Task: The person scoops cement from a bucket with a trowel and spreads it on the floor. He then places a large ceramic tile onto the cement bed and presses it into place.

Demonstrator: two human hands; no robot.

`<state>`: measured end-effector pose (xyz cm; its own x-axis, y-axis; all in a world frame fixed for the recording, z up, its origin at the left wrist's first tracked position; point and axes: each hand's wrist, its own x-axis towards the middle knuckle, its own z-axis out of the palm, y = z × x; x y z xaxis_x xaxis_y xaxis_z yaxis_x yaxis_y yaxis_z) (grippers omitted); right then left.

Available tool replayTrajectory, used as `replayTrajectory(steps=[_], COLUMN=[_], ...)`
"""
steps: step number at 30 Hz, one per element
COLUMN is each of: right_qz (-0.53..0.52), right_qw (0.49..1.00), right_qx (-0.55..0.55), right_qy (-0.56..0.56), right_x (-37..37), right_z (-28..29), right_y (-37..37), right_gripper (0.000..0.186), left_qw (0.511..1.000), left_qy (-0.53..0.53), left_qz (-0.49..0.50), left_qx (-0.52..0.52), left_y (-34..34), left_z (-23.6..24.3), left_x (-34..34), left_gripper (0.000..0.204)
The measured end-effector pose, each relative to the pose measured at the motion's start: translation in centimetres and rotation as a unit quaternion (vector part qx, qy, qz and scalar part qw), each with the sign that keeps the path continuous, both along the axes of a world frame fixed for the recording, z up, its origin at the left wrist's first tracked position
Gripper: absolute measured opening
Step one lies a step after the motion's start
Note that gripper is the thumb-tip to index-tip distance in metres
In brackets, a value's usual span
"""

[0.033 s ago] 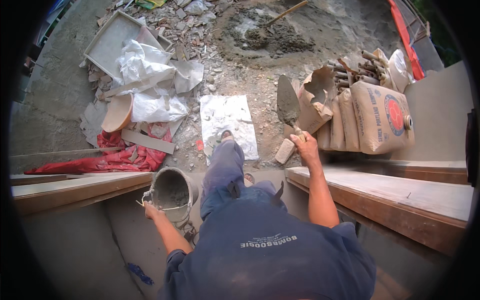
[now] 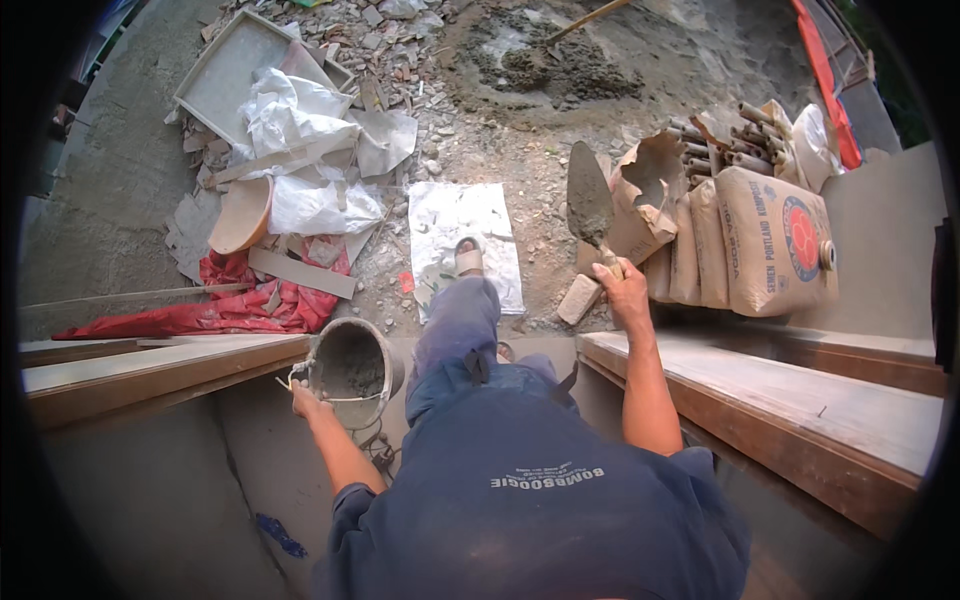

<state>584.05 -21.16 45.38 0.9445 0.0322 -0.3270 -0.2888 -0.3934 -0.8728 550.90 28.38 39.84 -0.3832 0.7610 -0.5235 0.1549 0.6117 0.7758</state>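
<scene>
My right hand (image 2: 627,290) is closed round the handle of a trowel (image 2: 588,195). Its mortar-smeared blade points forward, beside the torn paper bag (image 2: 641,195). At the lower left, my left hand (image 2: 306,398) grips the handle of a bucket (image 2: 393,378), fingers partly hidden. The bucket is caked in grey, tilted, with its mouth toward the left, and grey mortar (image 2: 365,372) lies inside. My front foot (image 2: 468,257), in a sandal, is on a white sack (image 2: 497,270) laid on the ground. The other foot is mostly hidden behind my leg.
Wooden door frames or sills flank me, left (image 2: 170,375) and right (image 2: 760,420). Full cement bags (image 2: 775,240) stand at right, a brick (image 2: 579,299) before them. Rubble, a tray (image 2: 235,70), white plastic and red sheeting (image 2: 215,318) lie at left. Wet mortar (image 2: 590,85) is heaped ahead.
The whole scene has shifted slightly right and up in the view. More of my front sandal shows on the white sack. Both hands keep their hold on the bucket and the trowel.
</scene>
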Motion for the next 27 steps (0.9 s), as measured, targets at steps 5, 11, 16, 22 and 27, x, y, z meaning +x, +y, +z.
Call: replayTrajectory(steps=[5,11,16,22,27], right_qz=[-0.025,-0.133,-0.180,-0.178,-0.142], right_qw=[0.993,0.942,0.935,0.940,0.961], right_qx=[-0.056,-0.107,-0.056,-0.025,0.004], right_qy=[0.099,0.287,0.299,0.289,0.238], right_x=[6.1,6.6,11.3,25.6,41.3], right_z=[-4.2,-9.3,-9.1,-9.8,-9.8], right_y=[-1.1,-4.3,-3.3,-3.2,-6.4], right_gripper=[0.028,0.025,0.025,0.029,0.027], left_qw=[0.990,0.958,0.939,0.944,0.973], left_qy=[-0.061,-0.016,-0.033,-0.074,-0.078], left_qz=[-0.124,-0.282,-0.343,-0.320,-0.213], left_qx=[-0.034,-0.047,-0.001,0.040,0.032], left_y=[3.1,4.5,5.6,6.5,3.8], left_z=[-1.6,-1.2,-0.3,0.1,1.2], left_x=[18.4,37.3,50.6,64.4,73.4], left_gripper=[0.030,0.033,0.033,0.033,0.041])
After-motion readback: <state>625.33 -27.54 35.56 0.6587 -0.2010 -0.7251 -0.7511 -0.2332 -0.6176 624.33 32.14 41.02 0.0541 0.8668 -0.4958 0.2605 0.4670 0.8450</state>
